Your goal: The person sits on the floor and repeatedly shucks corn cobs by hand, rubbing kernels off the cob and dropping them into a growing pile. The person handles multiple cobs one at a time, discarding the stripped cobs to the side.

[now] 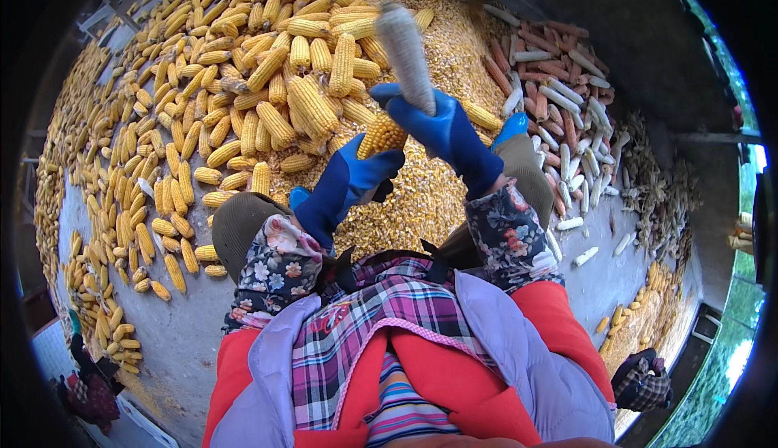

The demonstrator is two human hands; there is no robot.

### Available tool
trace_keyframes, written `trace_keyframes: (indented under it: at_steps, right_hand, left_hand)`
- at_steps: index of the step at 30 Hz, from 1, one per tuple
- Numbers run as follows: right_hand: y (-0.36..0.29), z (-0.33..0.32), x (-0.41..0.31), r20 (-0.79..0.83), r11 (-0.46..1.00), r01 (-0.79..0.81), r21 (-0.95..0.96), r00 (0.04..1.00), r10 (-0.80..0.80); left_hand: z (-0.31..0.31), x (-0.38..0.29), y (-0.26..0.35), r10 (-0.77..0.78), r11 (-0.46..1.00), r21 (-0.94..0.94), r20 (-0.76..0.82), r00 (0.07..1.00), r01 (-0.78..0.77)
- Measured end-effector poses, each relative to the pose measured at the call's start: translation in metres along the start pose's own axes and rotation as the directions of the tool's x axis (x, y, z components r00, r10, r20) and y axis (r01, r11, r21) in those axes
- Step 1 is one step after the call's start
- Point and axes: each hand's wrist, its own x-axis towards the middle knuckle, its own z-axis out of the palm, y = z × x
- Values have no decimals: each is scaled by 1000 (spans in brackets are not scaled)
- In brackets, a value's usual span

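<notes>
Both hands wear blue coated work gloves. My left hand (pixel 349 174) is closed around a yellow corn ear (pixel 384 136), whose kernel-covered end sticks out above the thumb. In the fist of my right hand (pixel 436 123) is a pale, bare corncob (pixel 404 56), slightly blurred and pointing up and away from me. The bare cob's lower end shows just beside the thumb, a little above and right of the ear; the two do not touch. Loose shelled kernels (pixel 407 202) form a heap below my hands, between my knees.
A large pile of unshelled corn ears (pixel 267 65) spreads ahead and left over the grey floor (pixel 173 332). Red and white stripped cobs (pixel 565 101) lie to the right, near dry husks (pixel 653 187). People sit low at the left and right rear. A dark wall borders the right.
</notes>
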Motion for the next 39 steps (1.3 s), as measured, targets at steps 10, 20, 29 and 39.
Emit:
trace_keyframes:
  at_steps: [10, 20, 29, 39]
  right_hand:
    - [40, 17, 23, -38, 908, -265, 324, 955, 293]
    - [15, -1, 4, 145, 676, -5, 737, 978, -151]
    - [-11, 10, -11, 177, 902, -248, 354, 964, 196]
    - [82, 43, 21, -166, 838, -361, 410, 873, 458]
  left_hand:
    - [-3, -5, -16, 377, 620, 763, -82, 923, -185]
    - [-4, -22, 12, -27, 998, -51, 269, 963, 42]
    - [9, -27, -9, -184, 979, -44, 226, 957, 198]
    - [6, 8, -42, 23, 391, 896, -240, 971, 212]
